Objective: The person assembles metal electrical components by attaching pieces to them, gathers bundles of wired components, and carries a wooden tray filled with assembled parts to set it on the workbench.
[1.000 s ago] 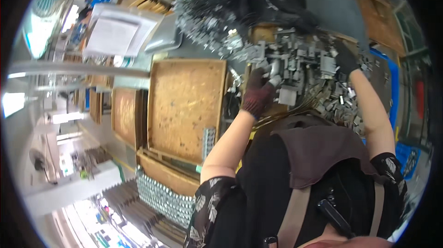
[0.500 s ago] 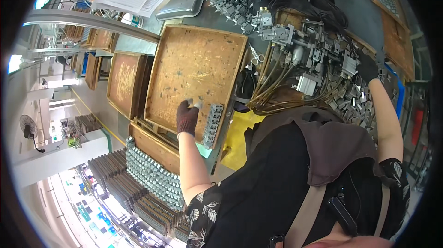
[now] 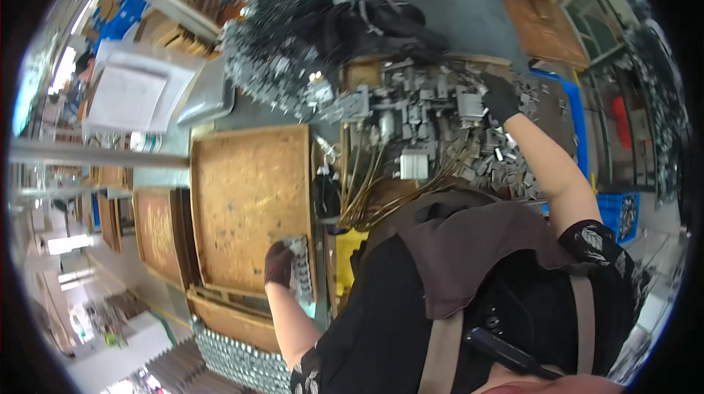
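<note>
Cluttered workshop benches fill the view, seen from above by a person in a dark top and brown apron. Both hands are gloved in dark fabric. The left hand is laid on the near corner of a shallow wooden tray, its fingers curled down onto a strip of small metal parts lying along the tray's right rim; whether the strip is pinched or only pressed cannot be told. Beyond that hand the tray's bare board stretches away, and to its left a second tray lies just beside the first. Below the hand, rows of stacked metal pieces are seen. The right hand is stretched well away from the left, its fingers bent over a machine crowded with grey metal blocks; what it grips, if anything, is hidden by the glove (the fingertips are not visible). Near that hand, loose metal clips are scattered, and thin wires trail from the machine toward the body. Farther off, a heap of tangled metal parts and a sheet of paper are seen.
</note>
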The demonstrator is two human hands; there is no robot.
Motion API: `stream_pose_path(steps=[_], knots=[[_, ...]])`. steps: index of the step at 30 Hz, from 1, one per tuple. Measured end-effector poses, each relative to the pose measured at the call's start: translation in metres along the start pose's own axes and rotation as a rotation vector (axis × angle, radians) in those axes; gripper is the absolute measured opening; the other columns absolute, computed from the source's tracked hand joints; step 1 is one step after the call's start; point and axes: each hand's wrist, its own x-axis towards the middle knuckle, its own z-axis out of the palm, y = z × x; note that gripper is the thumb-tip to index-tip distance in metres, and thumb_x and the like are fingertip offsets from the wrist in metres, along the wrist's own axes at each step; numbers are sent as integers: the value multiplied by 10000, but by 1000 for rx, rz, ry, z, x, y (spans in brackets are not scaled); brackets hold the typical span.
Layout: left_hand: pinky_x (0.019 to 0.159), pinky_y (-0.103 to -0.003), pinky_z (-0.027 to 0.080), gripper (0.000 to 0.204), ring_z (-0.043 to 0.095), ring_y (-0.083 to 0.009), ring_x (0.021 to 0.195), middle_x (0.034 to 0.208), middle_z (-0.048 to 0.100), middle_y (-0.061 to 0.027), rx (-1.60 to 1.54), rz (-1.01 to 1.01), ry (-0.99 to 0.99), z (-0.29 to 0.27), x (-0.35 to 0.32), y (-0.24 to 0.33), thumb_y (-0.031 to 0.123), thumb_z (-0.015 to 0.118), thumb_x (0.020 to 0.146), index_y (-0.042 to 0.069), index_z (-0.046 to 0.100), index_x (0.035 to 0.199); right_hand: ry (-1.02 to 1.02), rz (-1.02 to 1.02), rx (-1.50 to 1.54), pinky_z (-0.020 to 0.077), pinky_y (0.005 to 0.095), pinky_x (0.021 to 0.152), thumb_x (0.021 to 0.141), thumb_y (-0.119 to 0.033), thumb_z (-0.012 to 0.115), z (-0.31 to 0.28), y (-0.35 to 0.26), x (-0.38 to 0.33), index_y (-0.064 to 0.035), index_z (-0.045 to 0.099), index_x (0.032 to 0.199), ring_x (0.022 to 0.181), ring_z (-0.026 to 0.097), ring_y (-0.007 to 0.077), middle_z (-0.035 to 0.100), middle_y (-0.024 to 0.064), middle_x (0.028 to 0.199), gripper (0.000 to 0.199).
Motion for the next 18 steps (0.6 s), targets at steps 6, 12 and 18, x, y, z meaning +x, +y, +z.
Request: stream_pose_path(steps=[6, 12, 18], knots=[[638, -295, 495, 258, 588, -182, 741, 904, 625, -95, -427, 197, 167, 13, -31, 53, 93, 616, 763, 5, 576, 1003, -615, 294, 1262, 450, 245, 577, 866, -203, 592, -101, -72, 5, -101, 515, 1293, 671, 534, 92, 574, 29, 858, 445], [872, -518, 491, 178, 592, -331, 1012, 1041, 610, -135, -979, 479, -201, 80, -33, 168, 173, 552, 884, 42, 625, 979, -519, -646, 507, 506, 392, 685, 800, -264, 690, -80, -158, -24, -93, 606, 1092, 792, 607, 234, 594, 76, 875, 349], [756, -353, 490, 269, 556, -205, 857, 934, 555, -66, -1037, 296, -965, 184, 24, 212, 235, 559, 857, 73, 558, 1071, -669, -1153, -469, 515, 436, 705, 748, -164, 649, -101, -192, 3, -47, 673, 905, 780, 662, 325, 665, 144, 813, 197]])
